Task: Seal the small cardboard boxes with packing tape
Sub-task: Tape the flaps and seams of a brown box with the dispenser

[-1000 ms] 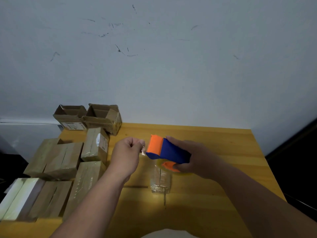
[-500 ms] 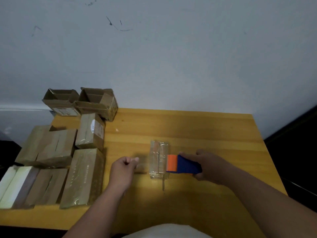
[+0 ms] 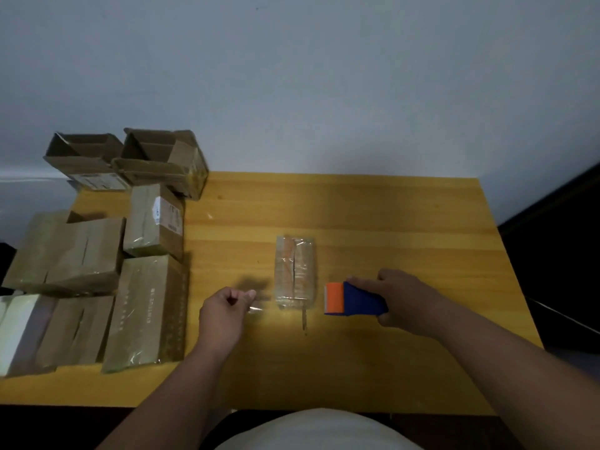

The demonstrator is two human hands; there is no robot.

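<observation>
A small cardboard box (image 3: 294, 271) wrapped in clear tape lies in the middle of the wooden table (image 3: 389, 222). My right hand (image 3: 402, 300) grips a blue and orange tape dispenser (image 3: 352, 299) just right of the box's near end. My left hand (image 3: 224, 311) sits left of the box with curled fingers, pinching the end of a clear tape strip (image 3: 256, 308). The strip between hand and dispenser is barely visible.
Several taped boxes (image 3: 143, 313) lie in rows along the table's left side. Two open-topped cardboard boxes (image 3: 162, 160) stand at the back left corner. A pale box (image 3: 16, 329) lies at the far left. The wall stands behind the table.
Both hands have come down from above the box to table level. The dispenser moved from over the box to its right side, and my left hand drew apart to the left.
</observation>
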